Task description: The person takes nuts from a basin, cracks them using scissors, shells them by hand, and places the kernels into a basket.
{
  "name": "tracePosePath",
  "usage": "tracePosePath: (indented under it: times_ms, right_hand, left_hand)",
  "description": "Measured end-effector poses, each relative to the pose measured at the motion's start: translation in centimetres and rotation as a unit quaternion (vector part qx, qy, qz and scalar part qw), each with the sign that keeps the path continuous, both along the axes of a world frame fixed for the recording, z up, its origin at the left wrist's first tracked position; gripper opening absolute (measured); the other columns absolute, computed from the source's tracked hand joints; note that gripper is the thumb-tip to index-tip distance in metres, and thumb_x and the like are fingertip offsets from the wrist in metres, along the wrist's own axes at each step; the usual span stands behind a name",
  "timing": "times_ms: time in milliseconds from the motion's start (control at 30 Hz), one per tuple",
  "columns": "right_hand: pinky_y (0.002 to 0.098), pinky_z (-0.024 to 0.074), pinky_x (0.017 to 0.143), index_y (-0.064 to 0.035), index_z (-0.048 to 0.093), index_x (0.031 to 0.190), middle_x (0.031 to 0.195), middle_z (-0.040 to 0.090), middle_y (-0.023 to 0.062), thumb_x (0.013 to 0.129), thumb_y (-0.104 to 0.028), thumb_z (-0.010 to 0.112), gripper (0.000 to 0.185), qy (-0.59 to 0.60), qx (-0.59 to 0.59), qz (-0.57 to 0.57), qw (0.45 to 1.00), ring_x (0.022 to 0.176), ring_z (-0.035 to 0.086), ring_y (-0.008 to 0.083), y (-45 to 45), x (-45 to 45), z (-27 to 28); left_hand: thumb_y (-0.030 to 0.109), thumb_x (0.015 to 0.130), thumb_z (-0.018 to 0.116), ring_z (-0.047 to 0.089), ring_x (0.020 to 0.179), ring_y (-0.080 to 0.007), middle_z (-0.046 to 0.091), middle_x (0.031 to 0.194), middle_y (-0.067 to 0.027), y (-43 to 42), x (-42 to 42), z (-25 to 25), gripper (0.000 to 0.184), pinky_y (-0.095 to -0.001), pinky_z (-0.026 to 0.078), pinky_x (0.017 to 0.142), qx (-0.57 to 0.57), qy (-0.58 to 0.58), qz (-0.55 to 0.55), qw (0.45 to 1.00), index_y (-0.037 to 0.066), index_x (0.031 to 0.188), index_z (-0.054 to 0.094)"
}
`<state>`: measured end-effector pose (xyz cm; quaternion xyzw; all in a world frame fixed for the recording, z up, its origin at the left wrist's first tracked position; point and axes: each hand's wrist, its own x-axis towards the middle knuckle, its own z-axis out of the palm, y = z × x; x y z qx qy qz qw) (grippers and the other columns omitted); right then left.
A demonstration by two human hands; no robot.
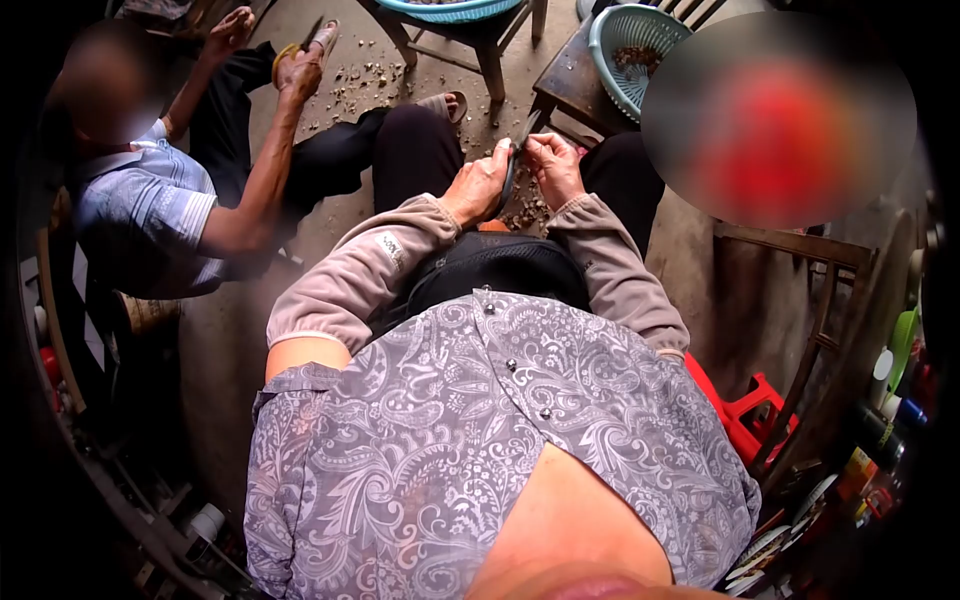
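Note:
My left hand (478, 187) is closed around a pair of dark-handled scissors (509, 172), its thumb along the near side. The blades (523, 128) point forward, away from my body. Just to the right, my right hand (556, 170) is raised with thumb and fingers pinched together close to the blades. Whatever is between those fingertips is too small to make out. Both hands are above my lap, between my knees, and small brown bits (526, 208) show below them.
A blue-green basket (600, 60) with brown pieces stands on a wooden stool (572, 80); another basket (450, 12) sits on a stool ahead. Scraps (365, 88) litter the floor. At left sits a person (150, 210) holding yellow-handled scissors (284, 62). A red stool (750, 410) is at right.

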<state>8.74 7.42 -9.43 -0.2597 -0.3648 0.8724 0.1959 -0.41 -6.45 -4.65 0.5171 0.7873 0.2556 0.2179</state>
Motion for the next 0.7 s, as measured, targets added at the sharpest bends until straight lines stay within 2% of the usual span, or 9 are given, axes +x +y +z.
tracePosePath:
  times_ms: [33, 167, 200, 300, 433, 533, 633, 700]
  right_hand:
    - [0.0177, 0.0388, 0.051, -0.0051, 0.057, 0.090, 0.071, 0.059, -0.0002, 0.085, -0.011, 0.063, 0.010, -0.003, -0.009, -0.005, 1.000, 0.057, 0.050, 0.0056, 0.0, 0.0, 0.1]
    - [0.0156, 0.0438, 0.054, -0.0056, 0.058, 0.094, 0.081, 0.064, 0.0042, 0.089, -0.013, 0.059, 0.009, -0.012, -0.084, -0.021, 0.996, 0.062, 0.054, 0.0050, 0.5, 0.1, 2.0]
    - [0.0160, 0.0437, 0.054, -0.0056, 0.059, 0.093, 0.079, 0.063, 0.0031, 0.088, -0.012, 0.059, 0.009, -0.012, -0.097, -0.019, 0.995, 0.062, 0.054, 0.0051, 0.7, -0.1, 2.3]
    - [0.0168, 0.0422, 0.052, -0.0056, 0.059, 0.091, 0.075, 0.060, 0.0003, 0.088, -0.011, 0.060, 0.006, 0.017, -0.110, 0.002, 0.994, 0.061, 0.052, 0.0054, 0.1, 0.3, 2.8]
    - [0.0177, 0.0386, 0.050, -0.0061, 0.058, 0.087, 0.069, 0.055, -0.0025, 0.087, -0.008, 0.058, 0.002, 0.032, -0.093, 0.021, 0.995, 0.057, 0.048, 0.0055, -0.5, 0.7, 3.3]
    - [0.0161, 0.0389, 0.053, -0.0068, 0.056, 0.088, 0.073, 0.054, -0.0032, 0.089, -0.008, 0.056, 0.002, 0.050, -0.072, 0.044, 0.995, 0.061, 0.047, 0.0038, -0.4, 1.1, 3.6]
    - [0.0187, 0.0332, 0.046, -0.0072, 0.057, 0.084, 0.068, 0.053, -0.0030, 0.087, -0.008, 0.057, 0.003, 0.040, -0.060, 0.029, 0.997, 0.054, 0.045, 0.0052, -0.4, 1.0, 3.5]
    - [0.0185, 0.0322, 0.046, -0.0075, 0.057, 0.083, 0.067, 0.053, -0.0030, 0.087, -0.008, 0.058, 0.003, 0.051, -0.070, 0.039, 0.995, 0.054, 0.044, 0.0051, -0.1, 1.1, 3.5]
  left_hand:
    - [0.011, 0.082, 0.051, 0.059, 0.073, -0.0456, 0.059, 0.079, -0.0276, 0.1, -0.1, 0.3, 0.058, -0.0500, 0.046, 0.066, 0.016, -0.021, -0.008, 1.000, -0.005, 0.131, 0.025]
    - [0.008, 0.078, 0.053, 0.059, 0.085, -0.0425, 0.057, 0.092, -0.0295, -0.1, -0.4, 0.2, 0.062, -0.0450, 0.047, 0.072, 0.113, -0.052, 0.028, 0.992, -0.004, 0.132, 0.024]
    - [0.008, 0.079, 0.053, 0.057, 0.092, -0.0417, 0.055, 0.099, -0.0301, -0.2, -0.5, 0.8, 0.062, -0.0430, 0.046, 0.077, 0.042, -0.092, 0.034, 0.994, -0.004, 0.132, 0.024]
    - [0.008, 0.081, 0.052, 0.055, 0.093, -0.0431, 0.054, 0.100, -0.0292, -0.8, -0.1, -0.2, 0.059, -0.0436, 0.045, 0.079, 0.083, -0.004, 0.004, 0.997, -0.004, 0.132, 0.025]
    - [0.010, 0.084, 0.049, 0.054, 0.094, -0.0440, 0.054, 0.100, -0.0299, -1.2, 0.4, 1.2, 0.057, -0.0457, 0.045, 0.079, 0.024, 0.020, 0.006, 1.000, -0.004, 0.133, 0.024]
    - [0.008, 0.086, 0.042, 0.056, 0.089, -0.0418, 0.055, 0.095, -0.0282, -1.4, 1.0, 2.8, 0.051, -0.0463, 0.045, 0.079, 0.008, 0.056, 0.013, 0.998, -0.005, 0.132, 0.026]
    - [0.013, 0.087, 0.046, 0.055, 0.091, -0.0430, 0.055, 0.099, -0.0304, -1.2, 0.7, 3.5, 0.055, -0.0462, 0.045, 0.079, -0.043, 0.021, 0.003, 0.999, -0.004, 0.134, 0.023]
    - [0.013, 0.088, 0.045, 0.055, 0.091, -0.0425, 0.055, 0.099, -0.0296, -1.3, 0.5, 3.0, 0.053, -0.0461, 0.045, 0.080, 0.002, 0.048, -0.003, 0.999, -0.004, 0.134, 0.024]
